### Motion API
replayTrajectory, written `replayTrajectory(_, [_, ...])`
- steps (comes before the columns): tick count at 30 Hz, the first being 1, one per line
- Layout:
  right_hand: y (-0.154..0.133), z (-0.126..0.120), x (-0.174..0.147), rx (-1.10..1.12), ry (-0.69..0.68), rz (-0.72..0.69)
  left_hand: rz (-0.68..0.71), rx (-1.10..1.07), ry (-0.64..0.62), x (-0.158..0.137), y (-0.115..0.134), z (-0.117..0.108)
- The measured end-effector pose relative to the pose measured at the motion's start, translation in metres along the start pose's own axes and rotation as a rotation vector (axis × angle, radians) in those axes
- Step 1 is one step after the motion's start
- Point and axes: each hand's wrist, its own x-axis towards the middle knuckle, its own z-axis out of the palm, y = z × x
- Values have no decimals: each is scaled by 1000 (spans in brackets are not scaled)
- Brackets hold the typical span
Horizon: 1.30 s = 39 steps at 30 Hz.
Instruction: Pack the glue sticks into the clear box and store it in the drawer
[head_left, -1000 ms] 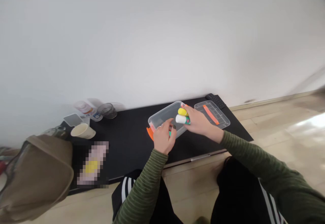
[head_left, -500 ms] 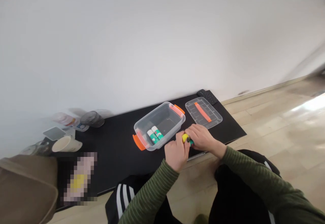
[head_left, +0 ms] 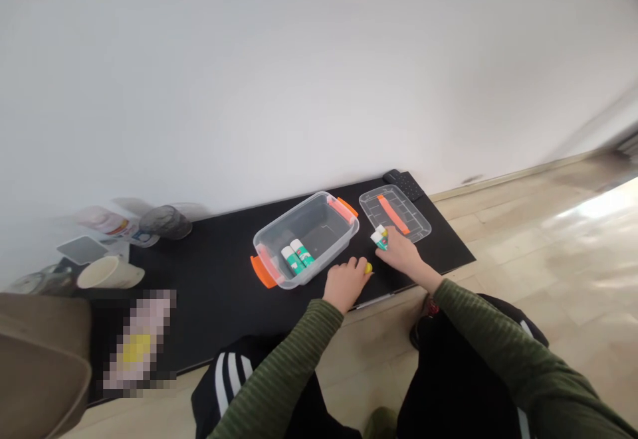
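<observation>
My left hand (head_left: pixel 345 283) is closed around a small yellow object (head_left: pixel 368 268). Only a rounded end of it shows past the fingertips, so its kind is hidden. To its right, my right hand (head_left: pixel 401 253) grips a green-and-white glue stick (head_left: pixel 380 240), with another white end and a spot of yellow beside it. How many pieces it holds, I cannot tell. Left of both hands stands a clear plastic box (head_left: pixel 333 253) with orange latches, open at the top. Two glue sticks (head_left: pixel 298 257) lie side by side in its near left end.
The box's clear lid (head_left: pixel 421 228) with an orange handle lies at the right, near a black keypad (head_left: pixel 411 185). A paper cup (head_left: pixel 112 273), a grey-lidded jar (head_left: pixel 166 222) and a blurred pink packet stand or lie at the left of the black table (head_left: pixel 214 306).
My hands, which were together at the yellow object, have come apart. The right has moved up and right with the glue stick. The view has shifted slightly.
</observation>
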Motion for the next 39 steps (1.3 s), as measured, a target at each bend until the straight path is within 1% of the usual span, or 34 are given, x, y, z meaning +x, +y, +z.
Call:
replayTrajectory(3, [-15,10,3,-88,-8,2,-87,68,-40,19,1,23])
replayTrajectory(6, [-25,14,5,-177,27,-22,-160,69,-43,29,-1,34])
replayTrajectory(12, [-25,12,0,-276,33,-124,-196,12,31,31,-3,35])
replayTrajectory(15, [-18,11,-6,-309,90,-211,-194,-14,72,29,-3,34])
replayTrajectory(17, [-14,11,-9,-312,117,-244,-182,-36,101,27,-3,34])
replayTrajectory(22, [-6,9,-11,-247,138,-271,-148,-120,150,24,-3,30])
replayTrajectory(25, [-4,8,-12,-142,194,-312,-137,-154,170,17,0,23])
replayTrajectory(27, [-5,4,-15,-36,262,-374,-130,-161,179,10,5,18])
replayTrajectory(29, [-12,-5,-21,86,339,-468,-114,-163,185,0,12,13])
replayTrajectory(31, [-30,-19,-28,193,407,-568,-75,-164,176,-11,20,10])
replayTrajectory(32, [-43,-26,-31,230,426,-615,-45,-166,160,-16,24,9])
replayTrajectory(33, [-59,-33,-33,250,427,-656,-9,-169,138,-20,28,10])
replayTrajectory(34, [-79,-38,-33,247,400,-691,32,-175,112,-23,31,11])
replayTrajectory(35, [-100,-41,-31,222,348,-715,75,-183,88,-25,33,13])
replayTrajectory(36, [-123,-42,-27,177,271,-707,117,-193,74,-26,33,16])
replayTrajectory(38, [-169,-37,-14,29,48,-639,182,-208,88,-24,32,22])
replayTrajectory(39, [-189,-32,-6,-66,-93,-598,194,-206,113,-22,29,26])
